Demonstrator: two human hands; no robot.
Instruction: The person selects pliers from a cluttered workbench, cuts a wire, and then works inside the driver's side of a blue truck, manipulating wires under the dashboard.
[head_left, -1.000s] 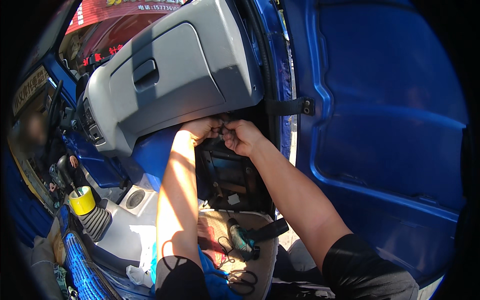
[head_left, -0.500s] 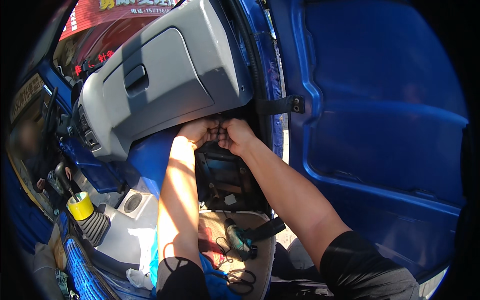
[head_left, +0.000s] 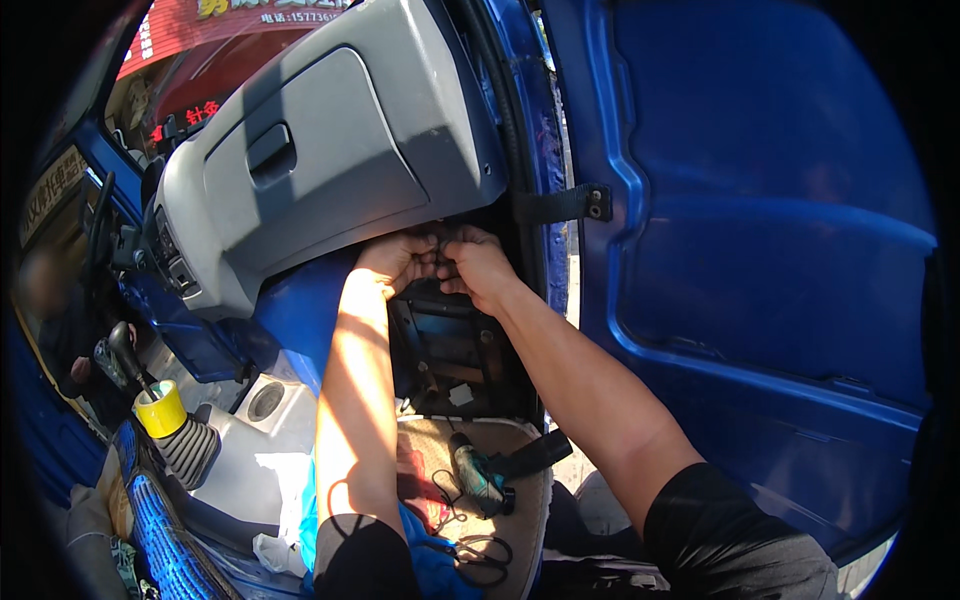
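Note:
Both arms reach forward beneath the grey dashboard [head_left: 330, 150] with its closed glove box. My left hand [head_left: 396, 262] is closed, fingertips pinched just below the dashboard's lower edge. Facing it, my right hand [head_left: 476, 266] is closed too, its curled fingers almost touching the left ones. Something small and dark shows between the fingertips, too shaded to name. Below the hands lies an open dark recess [head_left: 450, 345] with metal brackets inside.
A teal cordless drill [head_left: 480, 475] and a black cord lie on a beige mat [head_left: 530, 450]. The blue door [head_left: 770, 250] stands open at right, held by a black strap [head_left: 550, 206]. At left are a gear lever with yellow tape [head_left: 157, 410] and a person [head_left: 60, 320] outside.
My right hand has shifted slightly, with its fingers and wrist a little raised and turned. The left hand stays almost where it was.

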